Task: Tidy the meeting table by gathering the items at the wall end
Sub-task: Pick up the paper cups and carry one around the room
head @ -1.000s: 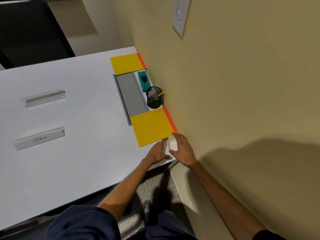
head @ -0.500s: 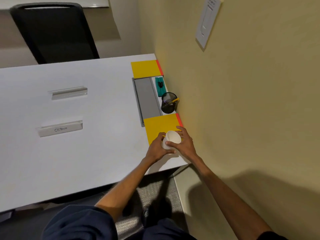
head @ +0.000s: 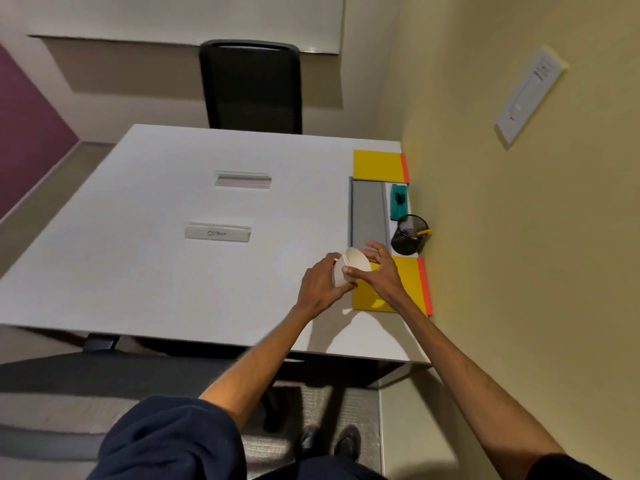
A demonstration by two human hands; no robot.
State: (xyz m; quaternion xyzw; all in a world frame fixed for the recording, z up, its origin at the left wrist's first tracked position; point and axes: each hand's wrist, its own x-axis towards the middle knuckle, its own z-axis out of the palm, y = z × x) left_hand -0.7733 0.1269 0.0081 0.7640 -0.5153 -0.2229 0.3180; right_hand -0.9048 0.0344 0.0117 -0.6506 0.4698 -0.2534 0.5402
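A white paper cup is held above the white table, tilted, between both hands. My left hand grips its left side and my right hand wraps its rim from the right. Under them lies a yellow notepad with an orange edge against the wall. Farther along the wall stand a black mesh pen holder with a yellow pen, a teal eraser, a grey tray and a second yellow notepad. Two clear name plates sit mid-table.
A black office chair stands at the table's far side. The yellow wall runs along the right, with a white switch plate. My shoes show on the carpet below the table's near edge.
Both hands have carried the cup up and to the left, away from the table's near wall corner, over the near notepad's left edge. The camera has tilted up and back.
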